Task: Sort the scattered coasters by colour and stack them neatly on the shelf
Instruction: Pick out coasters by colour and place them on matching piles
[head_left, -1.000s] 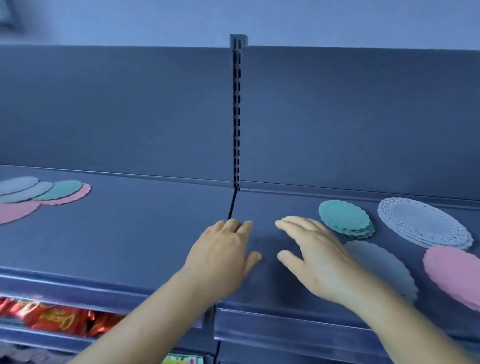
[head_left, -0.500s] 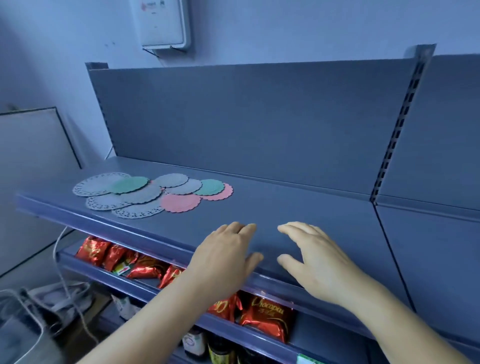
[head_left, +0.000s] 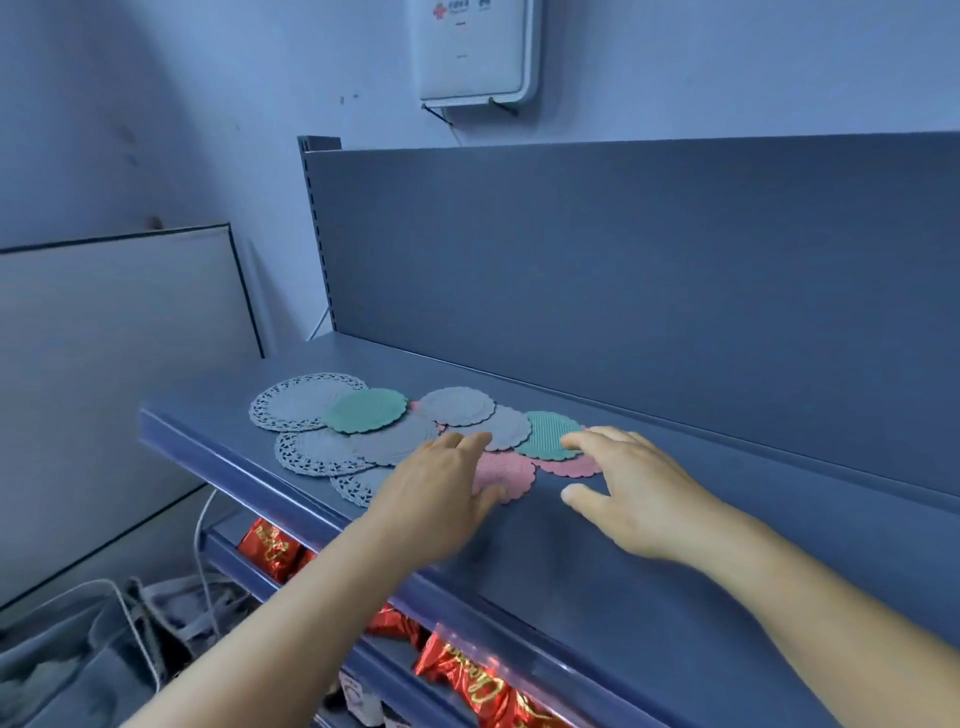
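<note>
Pink, green and grey coasters (head_left: 511, 470) lie overlapping at mid-frame on the shelf (head_left: 675, 561). Your left hand (head_left: 441, 493) covers the nearest pink one, fingers straight; your right hand (head_left: 631, 493), fingers spread and relaxed, reaches the green coaster (head_left: 548, 441).

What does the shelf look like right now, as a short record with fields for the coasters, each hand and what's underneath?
surface: blue shelf
coasters: overlapping, unsorted pile of grey, green and pink
green coasters: two, left one, right one
pink coaster: nearest the front, partly under the left hand
left hand: fingers straight, over the pile
right hand: open, fingertips at the right green coaster
below: red snack packets on the lower shelf
</note>
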